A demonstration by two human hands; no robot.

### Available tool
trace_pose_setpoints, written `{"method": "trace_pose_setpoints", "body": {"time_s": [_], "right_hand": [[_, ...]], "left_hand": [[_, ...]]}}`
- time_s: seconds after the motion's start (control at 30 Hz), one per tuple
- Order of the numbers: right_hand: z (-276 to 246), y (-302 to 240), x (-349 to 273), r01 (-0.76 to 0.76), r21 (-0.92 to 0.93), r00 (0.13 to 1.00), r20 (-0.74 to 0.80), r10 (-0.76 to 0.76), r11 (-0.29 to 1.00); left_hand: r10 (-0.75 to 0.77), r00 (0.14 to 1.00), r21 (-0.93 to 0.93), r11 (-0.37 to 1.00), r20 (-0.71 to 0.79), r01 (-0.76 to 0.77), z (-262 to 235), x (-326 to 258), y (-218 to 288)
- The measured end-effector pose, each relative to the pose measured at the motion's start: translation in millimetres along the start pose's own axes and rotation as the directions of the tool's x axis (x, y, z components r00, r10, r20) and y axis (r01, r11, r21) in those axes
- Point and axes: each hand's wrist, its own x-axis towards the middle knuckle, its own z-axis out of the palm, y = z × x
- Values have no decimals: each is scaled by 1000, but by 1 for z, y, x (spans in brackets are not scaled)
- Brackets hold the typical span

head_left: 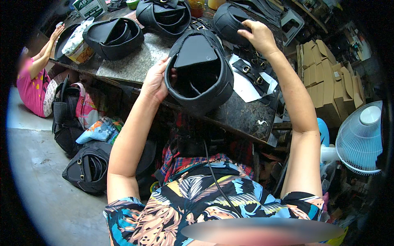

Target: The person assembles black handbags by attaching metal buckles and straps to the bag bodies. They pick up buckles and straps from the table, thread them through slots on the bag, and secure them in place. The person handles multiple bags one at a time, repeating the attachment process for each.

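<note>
Some left fingers [163, 62] hide inside the upper-center black bag [197, 56], pinching its rim; parted right fingers [246, 34] overlap another bag [227, 25].

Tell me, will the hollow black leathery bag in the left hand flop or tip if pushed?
The hollow black leathery bag probably won't flop much: it holds a wide opening though gripped at one edge. It may be light for its size, being hollow. Its rounded sides might let it rock.

Bright floor [39, 168], black rim, fisheye-bent edges
</note>
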Motion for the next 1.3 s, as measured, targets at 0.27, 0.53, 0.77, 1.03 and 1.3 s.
{"method": "trace_pose_setpoints", "body": {"time_s": [0.27, 0.53, 0.77, 1.03, 1.3], "right_hand": [[-9, 94, 76, -30, 459, 980, 189, -65, 888], [-31, 87, 78, -229, 597, 946, 321, 32, 769], [-56, 63, 69, -260, 565, 925, 377, 35, 783], [-53, 70, 66, -265, 632, 952, 292, 93, 729], [-57, 81, 84, -114, 629, 994, 75, 85, 769]], "left_hand": [[25, 999, 60, 998, -33, -23, 3, -1, -3], [31, 999, 74, 997, -18, -30, 1, -1, -6], [14, 1000, 101, 995, -5, -14, 4, 1, -5], [35, 999, 75, 996, 42, -38, 2, -1, -6], [27, 999, 56, 998, 19, -28, 5, -3, -5]]}}
